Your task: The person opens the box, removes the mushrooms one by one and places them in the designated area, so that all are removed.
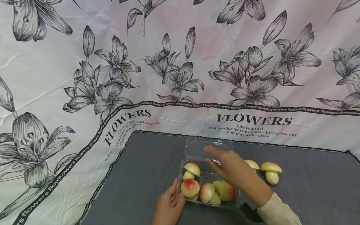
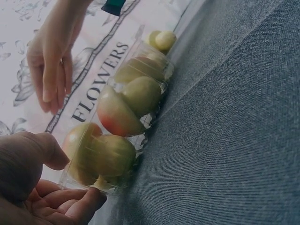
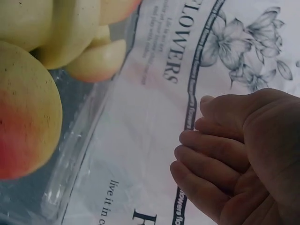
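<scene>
A clear plastic clamshell box (image 1: 209, 203) lies with its lid (image 1: 194, 149) tipped back. In it are several mushroom shapes with red-and-yellow caps, among them one front-left mushroom (image 1: 190, 187) and one behind it, a back-left mushroom (image 1: 192, 169). My left hand (image 1: 169, 201) pinches the box's left side near the front corner, thumb and fingers on its wall in the left wrist view. Above the back right of the box is my right hand (image 1: 229, 165), fingers extended and holding nothing. In the right wrist view its fingers (image 3: 211, 150) lie side by side, slightly bent.
To the right of the box a mushroom (image 1: 271, 172) stands on the dark grey cloth (image 1: 315, 184). Another mushroom (image 1: 252, 164) beside it is partly hidden by the right forearm. Behind the table hangs a white sheet (image 1: 182, 118) printed with flowers and lettering.
</scene>
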The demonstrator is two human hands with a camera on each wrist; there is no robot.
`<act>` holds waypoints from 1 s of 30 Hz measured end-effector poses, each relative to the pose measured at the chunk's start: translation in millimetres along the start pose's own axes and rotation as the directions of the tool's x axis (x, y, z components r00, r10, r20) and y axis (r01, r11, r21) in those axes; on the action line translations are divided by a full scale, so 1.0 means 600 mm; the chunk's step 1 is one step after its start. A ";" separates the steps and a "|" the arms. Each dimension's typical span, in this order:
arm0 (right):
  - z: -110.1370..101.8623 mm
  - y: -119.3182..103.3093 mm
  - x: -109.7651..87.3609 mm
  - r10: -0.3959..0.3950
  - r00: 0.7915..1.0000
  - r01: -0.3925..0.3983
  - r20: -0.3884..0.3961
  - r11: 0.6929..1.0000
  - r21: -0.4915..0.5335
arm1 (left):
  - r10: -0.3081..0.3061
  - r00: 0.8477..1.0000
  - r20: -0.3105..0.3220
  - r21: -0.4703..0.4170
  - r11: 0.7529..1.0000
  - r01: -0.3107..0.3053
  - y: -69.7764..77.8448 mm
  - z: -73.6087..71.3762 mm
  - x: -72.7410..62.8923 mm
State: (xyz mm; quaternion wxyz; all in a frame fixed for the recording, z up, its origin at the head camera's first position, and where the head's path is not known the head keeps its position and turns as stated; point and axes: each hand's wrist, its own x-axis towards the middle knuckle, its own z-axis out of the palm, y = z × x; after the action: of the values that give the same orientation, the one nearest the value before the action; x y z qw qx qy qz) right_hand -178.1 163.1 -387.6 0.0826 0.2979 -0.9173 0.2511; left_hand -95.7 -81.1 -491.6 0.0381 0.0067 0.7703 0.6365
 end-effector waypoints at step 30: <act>0.067 -0.007 0.031 -0.034 0.983 0.033 0.179 0.999 0.007 | -0.002 1.000 -0.026 0.018 1.000 0.003 -0.002 0.004 -0.003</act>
State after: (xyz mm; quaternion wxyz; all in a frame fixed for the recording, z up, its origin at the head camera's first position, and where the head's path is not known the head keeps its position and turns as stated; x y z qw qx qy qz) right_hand -190.8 130.2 -414.7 0.0036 0.3347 -0.9154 0.2236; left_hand -93.9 -79.1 -492.9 0.0286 -0.0023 0.7764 0.6296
